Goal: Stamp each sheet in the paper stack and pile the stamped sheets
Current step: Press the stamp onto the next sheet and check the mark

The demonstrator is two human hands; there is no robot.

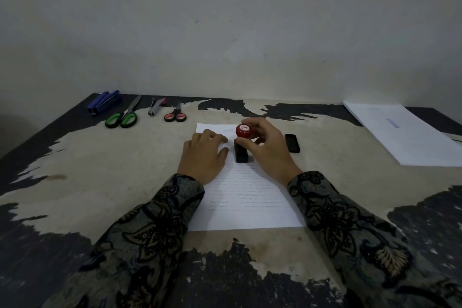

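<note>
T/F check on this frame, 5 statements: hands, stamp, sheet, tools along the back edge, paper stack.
1. The right hand grips the red-topped stamp. True.
2. The left hand is lifted clear of the sheet. False: it rests flat on the sheet, beside the stamp.
3. Two pairs of scissors lie at the back left, the green-handled scissors and the red-handled scissors. True.
4. The paper stack lies at the left edge of the table. False: it lies at the far right.
5. A small black block lies on the table to the right of the right hand. True.
</note>
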